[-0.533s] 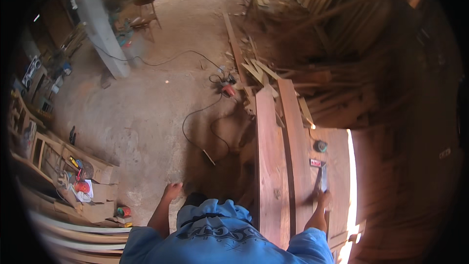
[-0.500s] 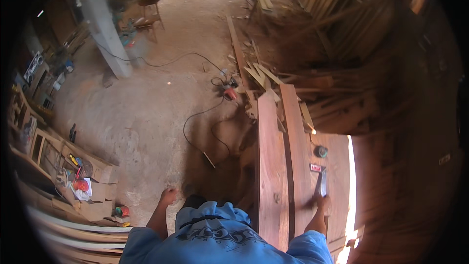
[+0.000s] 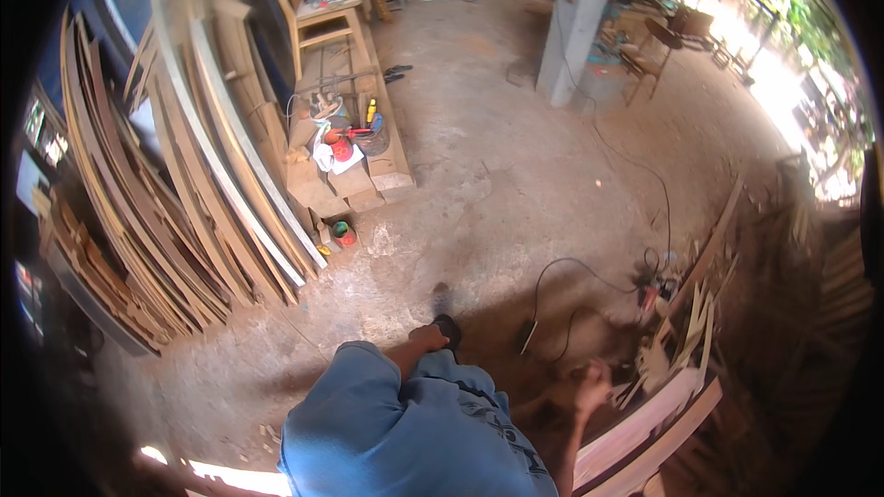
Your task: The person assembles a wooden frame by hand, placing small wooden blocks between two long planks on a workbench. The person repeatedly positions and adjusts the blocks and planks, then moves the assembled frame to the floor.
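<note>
Blk cord [image 3: 564, 260] across flr [image 3: 497, 212], planks [image 3: 637, 431] on R

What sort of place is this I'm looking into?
Probably a woodworking shop: long wooden strips lean in rows at the left, pale boards lie near the right hand, and a light wooden chair stands beyond.

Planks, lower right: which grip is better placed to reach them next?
Right, I'd say. The right grip is just beside the near ends of the scrap wood and the planks; the left grip is farther off, well to their left. Whether the right is empty is unclear.
</note>
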The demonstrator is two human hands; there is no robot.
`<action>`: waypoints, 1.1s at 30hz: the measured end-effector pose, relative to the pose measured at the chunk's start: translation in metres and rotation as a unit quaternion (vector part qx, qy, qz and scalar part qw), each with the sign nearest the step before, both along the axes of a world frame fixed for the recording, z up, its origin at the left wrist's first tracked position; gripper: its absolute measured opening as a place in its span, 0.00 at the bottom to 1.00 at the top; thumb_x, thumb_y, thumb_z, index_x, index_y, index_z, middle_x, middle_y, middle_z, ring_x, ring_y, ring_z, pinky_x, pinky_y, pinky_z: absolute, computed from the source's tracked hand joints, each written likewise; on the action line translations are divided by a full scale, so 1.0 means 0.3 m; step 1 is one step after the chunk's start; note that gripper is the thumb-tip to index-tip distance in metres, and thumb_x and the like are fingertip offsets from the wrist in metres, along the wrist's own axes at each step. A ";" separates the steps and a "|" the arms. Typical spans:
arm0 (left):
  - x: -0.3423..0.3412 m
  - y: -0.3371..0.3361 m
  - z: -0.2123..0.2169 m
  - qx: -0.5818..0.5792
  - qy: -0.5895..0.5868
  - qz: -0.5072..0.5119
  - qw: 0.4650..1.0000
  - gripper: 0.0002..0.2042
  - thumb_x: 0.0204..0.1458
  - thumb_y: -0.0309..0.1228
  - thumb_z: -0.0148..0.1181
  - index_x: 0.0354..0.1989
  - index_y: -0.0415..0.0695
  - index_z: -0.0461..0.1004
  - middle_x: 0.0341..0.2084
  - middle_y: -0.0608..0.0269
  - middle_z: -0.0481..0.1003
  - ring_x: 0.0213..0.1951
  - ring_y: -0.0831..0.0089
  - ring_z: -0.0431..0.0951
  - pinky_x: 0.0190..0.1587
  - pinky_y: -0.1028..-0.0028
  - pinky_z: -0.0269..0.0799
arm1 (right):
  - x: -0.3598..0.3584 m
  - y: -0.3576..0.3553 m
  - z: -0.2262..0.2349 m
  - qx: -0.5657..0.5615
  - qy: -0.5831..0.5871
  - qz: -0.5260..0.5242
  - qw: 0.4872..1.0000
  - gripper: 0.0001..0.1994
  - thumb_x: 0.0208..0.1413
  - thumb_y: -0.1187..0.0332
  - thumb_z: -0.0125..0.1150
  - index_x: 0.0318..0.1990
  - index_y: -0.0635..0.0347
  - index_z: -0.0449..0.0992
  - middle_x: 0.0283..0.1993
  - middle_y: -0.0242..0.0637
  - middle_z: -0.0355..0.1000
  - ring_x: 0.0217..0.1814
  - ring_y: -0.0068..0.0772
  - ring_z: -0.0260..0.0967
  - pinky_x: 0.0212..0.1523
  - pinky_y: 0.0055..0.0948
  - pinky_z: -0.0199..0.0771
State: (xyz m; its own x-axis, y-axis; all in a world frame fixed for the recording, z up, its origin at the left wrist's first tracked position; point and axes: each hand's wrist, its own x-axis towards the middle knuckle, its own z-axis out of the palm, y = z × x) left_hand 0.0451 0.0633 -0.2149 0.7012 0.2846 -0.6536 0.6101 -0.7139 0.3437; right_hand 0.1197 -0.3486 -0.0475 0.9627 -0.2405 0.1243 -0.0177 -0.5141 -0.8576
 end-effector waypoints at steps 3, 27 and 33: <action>0.075 0.030 0.052 -0.022 0.018 -0.064 0.998 0.24 0.55 0.55 0.59 0.42 0.44 0.83 0.43 0.47 0.81 0.51 0.56 0.80 0.54 0.58 0.73 | 0.134 0.454 -0.046 0.013 0.052 0.293 0.955 0.10 0.64 0.69 0.54 0.45 0.64 0.80 0.44 0.45 0.80 0.46 0.43 0.79 0.50 0.37 0.76; -0.249 1.238 -0.165 0.143 -0.238 0.587 0.761 0.15 0.57 0.43 0.61 0.34 0.41 0.80 0.21 0.54 0.78 0.27 0.64 0.80 0.34 0.63 0.76 | 1.011 2.812 -0.344 -0.078 0.194 0.782 0.587 0.16 0.62 0.58 0.56 0.34 0.64 0.79 0.23 0.32 0.74 0.27 0.23 0.74 0.32 0.28 0.73; -0.083 0.900 0.026 -0.163 0.061 0.948 0.266 0.12 0.60 0.42 0.58 0.31 0.47 0.76 0.18 0.67 0.71 0.16 0.73 0.69 0.15 0.69 0.61 | 1.326 3.619 -0.388 -0.076 0.190 0.770 0.604 0.09 0.62 0.65 0.60 0.42 0.61 0.77 0.31 0.29 0.75 0.27 0.18 0.72 0.29 0.23 0.72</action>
State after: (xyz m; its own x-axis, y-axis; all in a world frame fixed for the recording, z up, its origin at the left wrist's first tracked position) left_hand 0.0201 0.3334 -0.2071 -0.5324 -0.0348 -0.8458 -0.2125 0.9727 0.0938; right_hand 0.5176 0.7370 -0.1640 -0.0040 0.9634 -0.2680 0.4020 -0.2438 -0.8826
